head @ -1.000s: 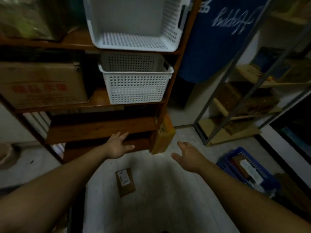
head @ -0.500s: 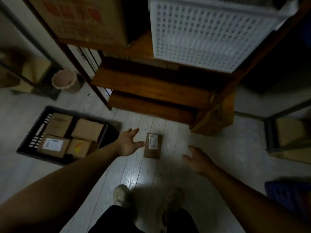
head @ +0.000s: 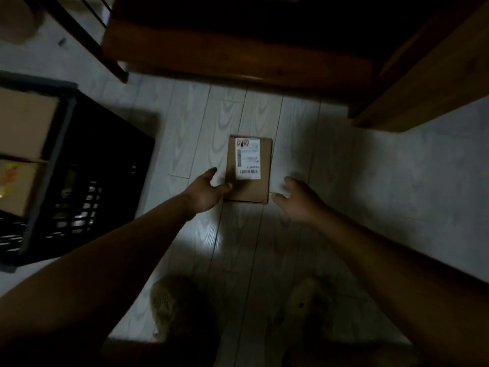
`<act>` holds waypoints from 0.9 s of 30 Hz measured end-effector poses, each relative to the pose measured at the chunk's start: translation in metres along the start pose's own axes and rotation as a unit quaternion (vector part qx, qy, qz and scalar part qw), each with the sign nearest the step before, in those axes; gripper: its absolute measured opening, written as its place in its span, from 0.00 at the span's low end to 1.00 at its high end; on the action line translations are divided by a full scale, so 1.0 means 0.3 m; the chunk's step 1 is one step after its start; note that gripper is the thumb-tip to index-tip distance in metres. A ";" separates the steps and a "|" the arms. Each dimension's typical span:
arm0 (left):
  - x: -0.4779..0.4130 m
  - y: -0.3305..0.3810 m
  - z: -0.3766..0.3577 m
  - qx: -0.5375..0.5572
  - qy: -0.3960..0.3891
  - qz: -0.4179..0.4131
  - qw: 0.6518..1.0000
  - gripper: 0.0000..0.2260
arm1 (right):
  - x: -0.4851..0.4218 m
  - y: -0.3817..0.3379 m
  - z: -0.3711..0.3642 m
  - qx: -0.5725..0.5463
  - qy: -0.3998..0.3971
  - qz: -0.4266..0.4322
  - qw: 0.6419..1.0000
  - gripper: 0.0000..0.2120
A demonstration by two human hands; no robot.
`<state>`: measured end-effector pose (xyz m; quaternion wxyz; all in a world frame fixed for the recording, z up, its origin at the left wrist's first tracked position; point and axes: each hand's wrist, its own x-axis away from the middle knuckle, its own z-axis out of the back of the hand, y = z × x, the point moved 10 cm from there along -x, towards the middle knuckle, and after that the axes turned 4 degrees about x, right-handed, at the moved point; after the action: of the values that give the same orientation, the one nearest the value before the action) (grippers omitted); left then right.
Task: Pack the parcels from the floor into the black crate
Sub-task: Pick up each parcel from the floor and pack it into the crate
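A: What's nearest?
B: Two shoes [head: 172,311] on the pale plank floor [head: 238,247], dim at the bottom edge. Both bare forearms reach forward above them.

A: And the hands?
B: The left hand [head: 205,193] is spread, its thumb touching the near left corner of the parcel [head: 248,170]; nothing is clamped in its grip. The right hand [head: 297,201] is also spread, fingers apart, just beside the parcel's near right corner, not quite touching as far as I can tell.

A: Where's the parcel?
B: Flat on the floor between the hands, white label [head: 247,158] facing up.

A: The crate?
B: The crate [head: 87,165] stands to the left, apart from the parcel, with brown boxes [head: 23,123] inside.

A: Beyond?
B: A wooden shelf [head: 238,54], dark underneath.
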<state>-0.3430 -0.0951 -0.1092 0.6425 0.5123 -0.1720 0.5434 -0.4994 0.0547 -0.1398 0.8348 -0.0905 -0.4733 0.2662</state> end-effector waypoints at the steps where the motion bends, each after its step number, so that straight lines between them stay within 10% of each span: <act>1: -0.068 -0.036 -0.027 0.012 0.005 0.002 1.000 0.33 | -0.068 0.020 -0.044 -0.011 0.000 -0.003 1.000 0.34; 5: -0.261 -0.137 -0.105 0.046 0.022 0.014 0.999 0.32 | -0.273 0.048 -0.169 -0.069 0.002 -0.002 0.998 0.24; 9: -0.332 -0.158 -0.191 0.068 -0.041 0.023 0.997 0.07 | -0.398 -0.027 -0.223 -0.080 -0.034 0.063 0.994 0.20; 18: -0.222 -0.033 -0.106 0.138 -0.065 0.023 0.988 0.26 | -0.323 -0.096 -0.012 -0.152 0.073 0.041 0.985 0.14; 27: -0.092 0.378 0.187 0.293 0.016 -0.227 0.929 0.28 | -0.161 -0.309 0.347 -0.394 0.252 0.133 0.874 0.28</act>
<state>-0.4329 -0.1700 -0.0538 0.5722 0.6945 0.1262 0.4175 -0.5730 -0.0594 -0.0824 0.7776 -0.5385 -0.2955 0.1345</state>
